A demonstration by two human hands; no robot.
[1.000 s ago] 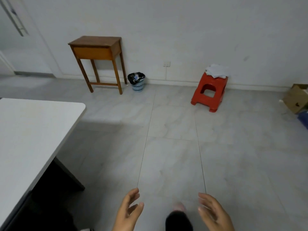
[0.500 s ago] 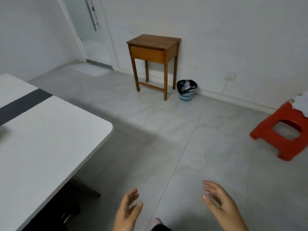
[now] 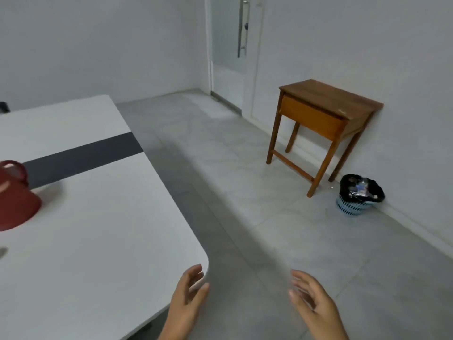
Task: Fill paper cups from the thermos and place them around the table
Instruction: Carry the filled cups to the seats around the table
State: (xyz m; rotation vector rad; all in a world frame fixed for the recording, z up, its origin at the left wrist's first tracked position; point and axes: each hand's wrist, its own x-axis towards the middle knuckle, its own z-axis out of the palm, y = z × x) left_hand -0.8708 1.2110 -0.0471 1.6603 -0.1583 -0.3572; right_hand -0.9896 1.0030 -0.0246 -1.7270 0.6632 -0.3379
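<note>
Thermos (image 3: 17,195) at table's (image 3: 103,217) left edge

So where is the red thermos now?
The red thermos stands on the white table at the far left edge of the head view, just before the dark stripe.

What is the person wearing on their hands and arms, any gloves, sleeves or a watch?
Nothing that shows. The left hand and the right hand are bare, with no gloves or rings visible. The wrists and the short stretch of forearm in view carry no sleeve, watch or band.
</note>
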